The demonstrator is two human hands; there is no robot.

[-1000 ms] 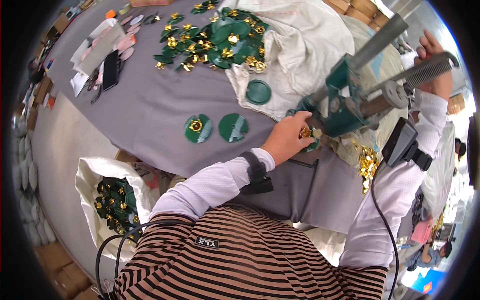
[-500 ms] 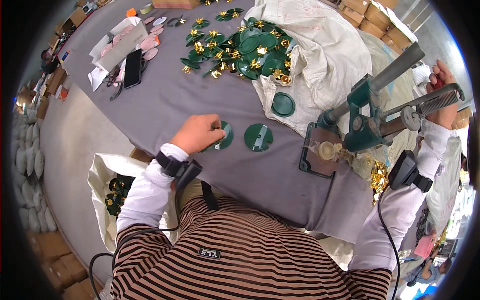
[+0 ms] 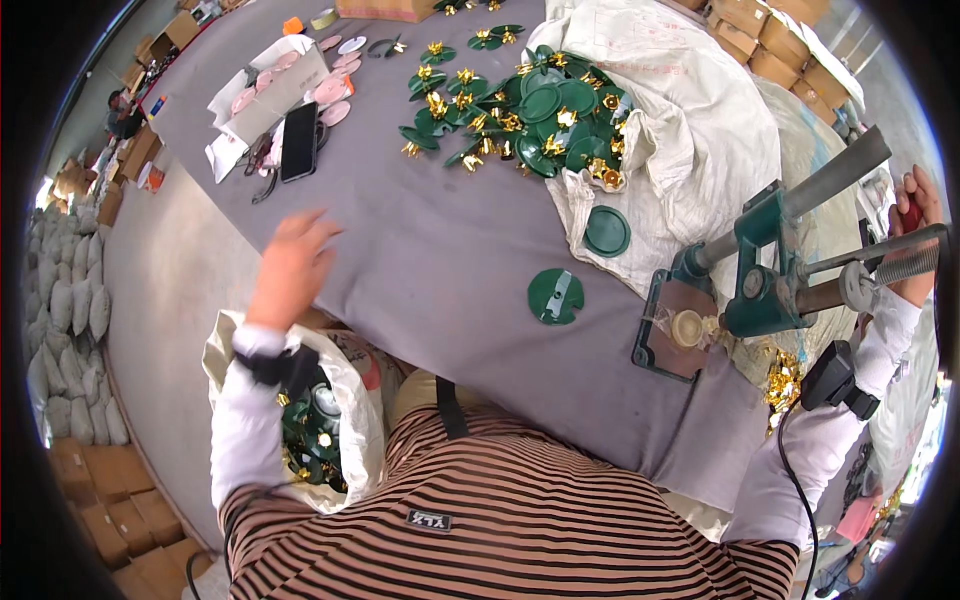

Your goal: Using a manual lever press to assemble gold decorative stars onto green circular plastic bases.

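Note:
My left hand [image 3: 292,268] is above the table's left edge, slightly blurred, its fingers apart and holding nothing. Beneath it hangs an open white sack [image 3: 365,440] with green discs and gold prongs [image 3: 308,440] inside. At the far right, my right hand [image 3: 918,205] is wrapped round the red knob [image 3: 910,216] on the lever of a green hand press [image 3: 757,305]. A pale round piece [image 3: 688,328] sits on the press's base. Left of the press, a notched green disc [image 3: 556,297] with a clear strip lies flat. A plain green disc [image 3: 607,231] rests on the white cloth sack.
A heap of green discs with gold prongs [image 3: 540,105] covers the table's back, partly on a white woven sack [image 3: 690,110]. A phone [image 3: 299,142] and a white box of pink discs [image 3: 268,95] stand back left. Gold pieces [image 3: 783,380] lie beside the press.
My left hand has let go of a green disc and swung left, over the sack. That disc is gone from the table. My right hand keeps its hold on the knob.

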